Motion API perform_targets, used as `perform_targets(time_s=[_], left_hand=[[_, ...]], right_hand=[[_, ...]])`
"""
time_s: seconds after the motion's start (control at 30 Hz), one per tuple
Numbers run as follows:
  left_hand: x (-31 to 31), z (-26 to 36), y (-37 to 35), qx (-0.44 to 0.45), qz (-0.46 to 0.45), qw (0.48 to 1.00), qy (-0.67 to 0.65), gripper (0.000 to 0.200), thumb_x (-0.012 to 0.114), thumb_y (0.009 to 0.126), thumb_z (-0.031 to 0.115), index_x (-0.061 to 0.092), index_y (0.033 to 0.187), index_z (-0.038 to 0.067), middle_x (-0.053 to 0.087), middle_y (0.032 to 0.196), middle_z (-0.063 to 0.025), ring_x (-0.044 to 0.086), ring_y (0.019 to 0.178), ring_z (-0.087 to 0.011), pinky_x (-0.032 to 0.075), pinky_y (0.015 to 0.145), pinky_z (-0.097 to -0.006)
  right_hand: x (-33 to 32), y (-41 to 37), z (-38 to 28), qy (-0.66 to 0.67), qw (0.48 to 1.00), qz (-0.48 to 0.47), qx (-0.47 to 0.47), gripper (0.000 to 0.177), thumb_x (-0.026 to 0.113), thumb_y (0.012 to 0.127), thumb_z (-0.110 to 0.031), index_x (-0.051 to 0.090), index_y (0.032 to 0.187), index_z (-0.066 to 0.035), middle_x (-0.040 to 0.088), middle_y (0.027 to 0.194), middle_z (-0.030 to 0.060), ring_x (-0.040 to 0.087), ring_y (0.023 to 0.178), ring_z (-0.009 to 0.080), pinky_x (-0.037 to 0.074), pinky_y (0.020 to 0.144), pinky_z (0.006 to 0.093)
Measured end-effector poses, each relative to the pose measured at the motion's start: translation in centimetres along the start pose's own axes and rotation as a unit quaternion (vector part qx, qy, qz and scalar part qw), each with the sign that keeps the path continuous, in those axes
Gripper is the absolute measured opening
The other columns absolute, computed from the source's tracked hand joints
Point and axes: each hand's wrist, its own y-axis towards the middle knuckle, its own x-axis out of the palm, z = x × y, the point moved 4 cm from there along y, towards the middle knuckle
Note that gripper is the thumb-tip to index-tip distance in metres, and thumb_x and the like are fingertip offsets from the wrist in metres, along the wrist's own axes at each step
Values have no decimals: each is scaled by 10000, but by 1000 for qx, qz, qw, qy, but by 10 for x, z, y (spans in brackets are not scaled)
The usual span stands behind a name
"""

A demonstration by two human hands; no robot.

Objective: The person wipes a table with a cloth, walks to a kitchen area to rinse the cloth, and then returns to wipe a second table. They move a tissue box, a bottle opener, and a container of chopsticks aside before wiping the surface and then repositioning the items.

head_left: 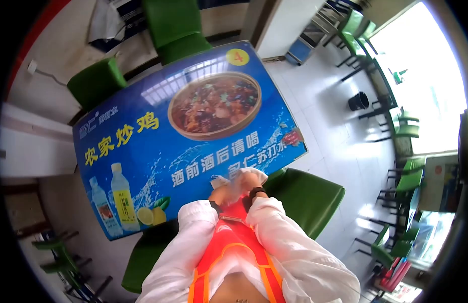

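A crumpled white cloth (219, 182) is bunched at the near edge of the table (143, 96), which has a blue printed top. My right hand (250, 180) is closed on the cloth, part of which sticks out past the fingers. Close beside it, my left hand (225, 194) grips the cloth's other end; motion blur softens its fingers. Both hands are just in front of my red apron (234, 235), over the printed white lettering. A dark band circles each wrist.
Green chairs stand close around the table: one at near right (309, 199), one at near left (145, 252), and two on the far side. A black bucket (358, 101) sits on the tiled floor. More tables and chairs line the bright window at right.
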Motion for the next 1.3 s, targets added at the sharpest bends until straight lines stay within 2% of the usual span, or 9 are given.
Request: perform_targets(time_s=[0.07, 0.13, 0.2, 0.33, 0.5, 0.57, 0.87, 1.17, 1.3], left_hand=[[-2, 33, -3, 52, -21, 998, 29, 338, 453, 852, 293, 638, 768, 22, 652, 688, -129, 633, 565, -245, 480, 475, -321], [-3, 53, -2, 80, -34, 995, 57, 367, 429, 867, 313, 640, 792, 23, 655, 699, -127, 637, 577, -246, 490, 485, -315], [6, 24, 36, 82, -29, 993, 83, 396, 395, 882, 318, 631, 795, 12, 653, 715, -137, 641, 591, -262, 506, 496, -319], [4, 35, 71, 127, 44, 984, 116, 404, 379, 885, 299, 622, 792, -10, 652, 727, -146, 636, 574, -259, 512, 493, -331], [-7, 74, 92, 161, 88, 976, 118, 408, 401, 871, 320, 630, 772, -3, 640, 671, -126, 621, 525, -239, 499, 464, -315], [-24, 96, 95, -137, 73, 975, -160, 394, 408, 861, 311, 632, 756, 5, 635, 651, -118, 611, 505, -233, 489, 443, -308], [-62, 183, 142, -134, 85, 978, -139, 351, 410, 802, 209, 643, 681, -23, 626, 608, -140, 580, 443, -235, 467, 398, -316], [-67, 203, 159, -103, 108, 981, -123, 307, 434, 799, 161, 627, 656, -31, 615, 586, -131, 567, 436, -213, 449, 389, -301], [-60, 183, 158, -71, 92, 979, -167, 324, 435, 824, 191, 627, 667, -19, 617, 599, -127, 569, 440, -216, 449, 394, -302]], right_hand=[[-28, 1, 34, 217, 952, -14, 214, 152, 487, 732, -106, 597, 642, -52, 548, 601, 77, 496, 480, 196, 374, 438, 304], [-56, -3, 49, 445, 800, 18, 402, 167, 463, 744, -120, 578, 638, -62, 515, 581, 53, 445, 444, 171, 334, 406, 285], [-80, -4, 47, 557, 672, 57, 485, 183, 439, 756, -135, 560, 633, -73, 483, 561, 30, 393, 409, 145, 294, 374, 266], [-107, 5, 46, 606, 580, 89, 538, 216, 390, 779, -164, 523, 624, -94, 418, 520, -16, 290, 338, 94, 214, 309, 228], [-95, 46, 120, 674, 554, 25, 487, 253, 345, 829, -224, 491, 645, -131, 357, 460, -40, 246, 319, 95, 190, 306, 243], [-114, 69, 135, 644, 622, 32, 444, 251, 342, 832, -222, 485, 644, -138, 348, 456, -48, 243, 321, 95, 188, 309, 243], [-179, 91, 101, 678, 532, -52, 504, 139, 353, 809, -136, 471, 742, -106, 292, 469, -64, 213, 339, 80, 163, 325, 238], [-166, 92, 120, 692, 518, -52, 500, 154, 371, 800, -98, 511, 737, -87, 310, 460, -64, 214, 336, 83, 157, 316, 238], [-171, 96, 109, 638, 588, -31, 497, 149, 376, 805, -85, 507, 732, -80, 298, 465, -61, 218, 339, 84, 152, 317, 240]])
